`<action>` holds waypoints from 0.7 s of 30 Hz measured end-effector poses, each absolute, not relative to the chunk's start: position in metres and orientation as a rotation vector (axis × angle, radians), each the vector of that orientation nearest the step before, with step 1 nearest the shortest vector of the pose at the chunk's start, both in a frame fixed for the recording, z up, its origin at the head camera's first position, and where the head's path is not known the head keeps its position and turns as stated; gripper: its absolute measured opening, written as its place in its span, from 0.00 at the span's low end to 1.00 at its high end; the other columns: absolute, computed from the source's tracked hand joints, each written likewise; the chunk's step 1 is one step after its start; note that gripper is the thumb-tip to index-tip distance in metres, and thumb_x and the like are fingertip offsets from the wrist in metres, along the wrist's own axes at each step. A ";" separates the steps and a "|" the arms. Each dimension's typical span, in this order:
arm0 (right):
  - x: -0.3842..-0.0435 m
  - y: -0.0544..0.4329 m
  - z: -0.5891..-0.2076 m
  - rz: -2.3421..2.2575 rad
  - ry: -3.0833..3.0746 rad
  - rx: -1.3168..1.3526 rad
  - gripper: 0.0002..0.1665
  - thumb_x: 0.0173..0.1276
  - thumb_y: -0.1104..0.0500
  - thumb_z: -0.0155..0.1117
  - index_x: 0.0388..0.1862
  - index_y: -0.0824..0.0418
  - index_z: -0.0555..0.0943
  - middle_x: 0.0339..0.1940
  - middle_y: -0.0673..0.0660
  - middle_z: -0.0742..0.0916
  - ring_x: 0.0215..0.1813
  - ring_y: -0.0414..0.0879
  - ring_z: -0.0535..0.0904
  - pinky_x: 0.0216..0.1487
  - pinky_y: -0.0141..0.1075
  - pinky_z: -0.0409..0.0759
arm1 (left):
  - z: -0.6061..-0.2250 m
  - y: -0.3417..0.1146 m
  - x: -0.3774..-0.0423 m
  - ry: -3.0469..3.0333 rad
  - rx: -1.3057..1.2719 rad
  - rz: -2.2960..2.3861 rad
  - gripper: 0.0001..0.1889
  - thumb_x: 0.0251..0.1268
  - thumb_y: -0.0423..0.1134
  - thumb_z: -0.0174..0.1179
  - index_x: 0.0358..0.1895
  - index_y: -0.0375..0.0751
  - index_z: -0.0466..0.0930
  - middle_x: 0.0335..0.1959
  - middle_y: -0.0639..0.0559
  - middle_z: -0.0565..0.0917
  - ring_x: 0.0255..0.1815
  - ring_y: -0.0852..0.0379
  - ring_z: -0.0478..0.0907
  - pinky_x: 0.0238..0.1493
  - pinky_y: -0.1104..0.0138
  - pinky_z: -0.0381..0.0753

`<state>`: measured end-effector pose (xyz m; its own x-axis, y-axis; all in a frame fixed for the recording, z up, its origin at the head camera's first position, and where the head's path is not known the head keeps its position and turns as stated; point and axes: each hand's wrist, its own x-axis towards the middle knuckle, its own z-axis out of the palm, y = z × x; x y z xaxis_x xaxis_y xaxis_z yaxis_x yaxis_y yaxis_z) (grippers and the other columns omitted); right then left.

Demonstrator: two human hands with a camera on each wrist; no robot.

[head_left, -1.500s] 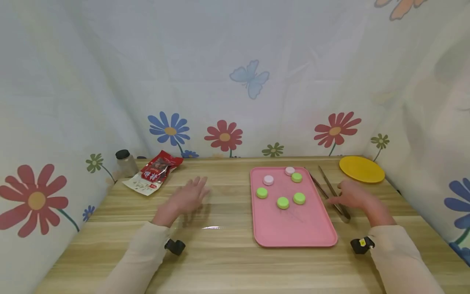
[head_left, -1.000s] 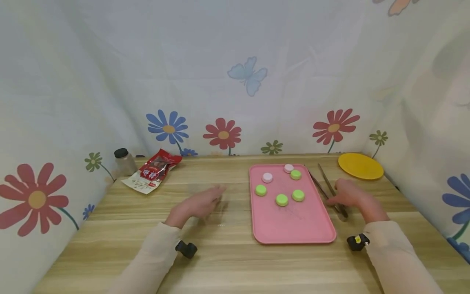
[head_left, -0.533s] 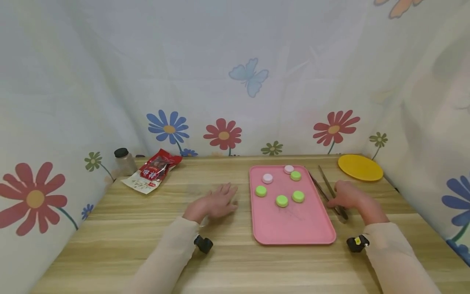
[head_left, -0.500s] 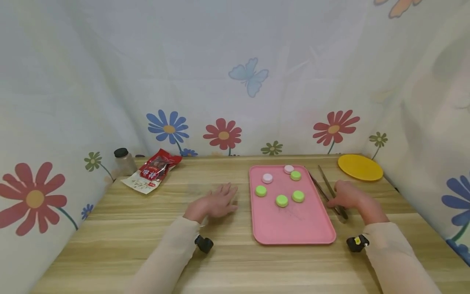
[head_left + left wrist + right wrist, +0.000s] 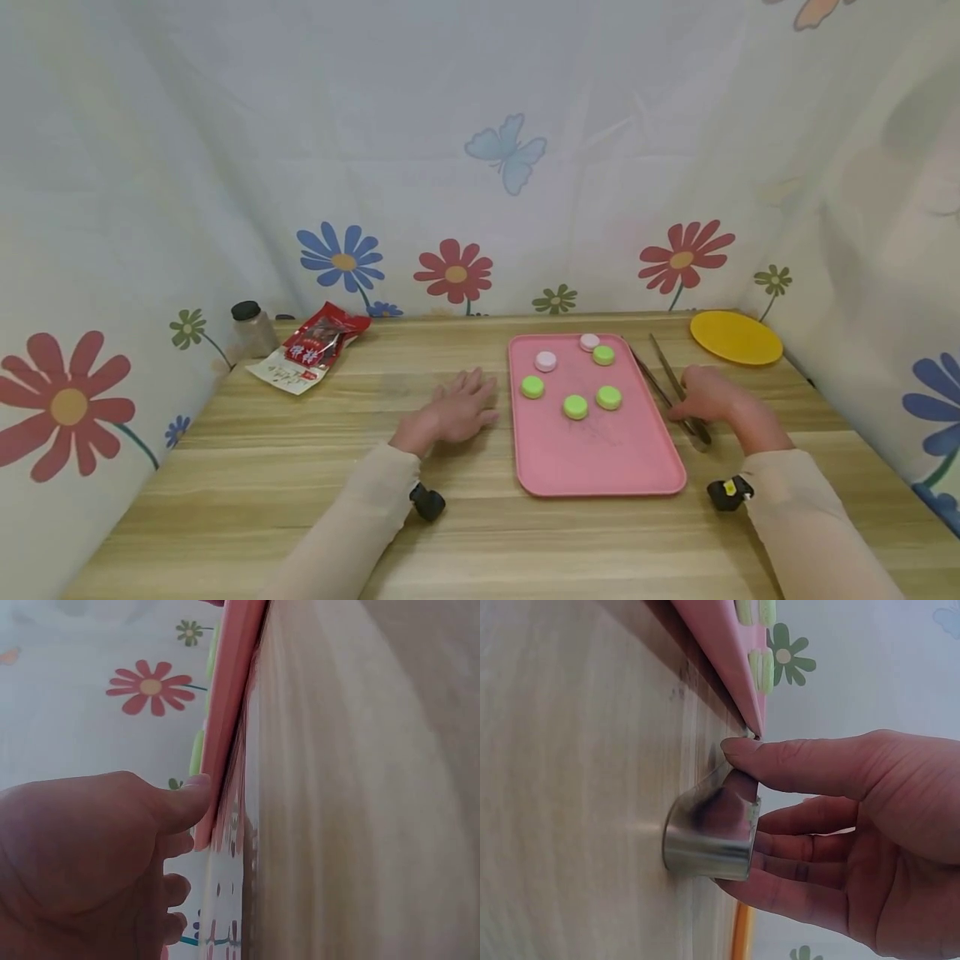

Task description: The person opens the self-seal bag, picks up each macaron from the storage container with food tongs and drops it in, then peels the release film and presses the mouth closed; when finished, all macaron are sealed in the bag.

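Note:
My right hand (image 5: 712,395) is at the metal tongs (image 5: 709,836), which lie on the table just right of the pink tray (image 5: 600,471). In the right wrist view the thumb is on one side of the bent end and the fingers curl round the other. The left hand (image 5: 455,412) is held palm down with fingers spread, close to the tray's left edge and holding nothing. In the left wrist view its thumb overlaps the end of the tray. On the tray sit several green macarons (image 5: 575,407) and two pale pink macarons (image 5: 546,361).
A yellow plate (image 5: 737,337) lies at the back right. At the back left are a red and white snack packet (image 5: 315,346) and a jar with a black lid (image 5: 255,332). A flowered curtain (image 5: 420,167) hangs behind the wooden table (image 5: 480,550).
My left hand has travelled right across the table, from near the packet to the tray's left side, its fingers spreading. The right hand has stayed at the tongs.

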<state>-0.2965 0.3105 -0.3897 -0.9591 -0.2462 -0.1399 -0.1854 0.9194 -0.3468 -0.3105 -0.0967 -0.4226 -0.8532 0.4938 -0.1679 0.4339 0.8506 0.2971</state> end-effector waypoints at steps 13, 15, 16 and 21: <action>-0.298 0.312 -0.390 -0.486 2.893 -0.307 0.19 0.59 0.57 0.74 0.30 0.69 0.75 0.20 0.56 0.77 0.20 0.45 0.73 0.23 0.36 0.73 | -0.436 -0.094 -0.317 2.801 0.664 0.336 0.35 0.79 0.58 0.43 0.81 0.47 0.49 0.82 0.42 0.43 0.81 0.39 0.36 0.74 0.35 0.38; -0.298 0.312 -0.391 -0.488 2.890 -0.304 0.19 0.59 0.57 0.74 0.30 0.69 0.75 0.20 0.56 0.77 0.20 0.45 0.73 0.23 0.36 0.73 | -0.431 -0.093 -0.313 2.799 0.654 0.322 0.35 0.80 0.58 0.43 0.81 0.46 0.49 0.82 0.42 0.44 0.81 0.39 0.36 0.74 0.36 0.39; -0.298 0.312 -0.391 -0.490 2.886 -0.299 0.19 0.59 0.56 0.74 0.30 0.69 0.75 0.20 0.56 0.77 0.20 0.45 0.73 0.24 0.36 0.73 | -0.429 -0.092 -0.311 2.798 0.647 0.313 0.35 0.80 0.57 0.43 0.81 0.47 0.49 0.82 0.43 0.44 0.81 0.40 0.37 0.74 0.37 0.39; -0.296 0.312 -0.390 -0.498 2.866 -0.273 0.19 0.60 0.56 0.74 0.31 0.69 0.75 0.21 0.56 0.77 0.21 0.45 0.73 0.24 0.36 0.74 | -0.426 -0.091 -0.309 2.798 0.636 0.286 0.34 0.79 0.58 0.44 0.81 0.48 0.50 0.82 0.44 0.46 0.81 0.41 0.38 0.75 0.38 0.41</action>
<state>-0.2963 0.3122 -0.3895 -0.9587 -0.2183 -0.1825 -0.1441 0.9254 -0.3504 -0.3091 -0.0912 -0.4256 -0.8713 0.4460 -0.2045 0.3955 0.8851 0.2454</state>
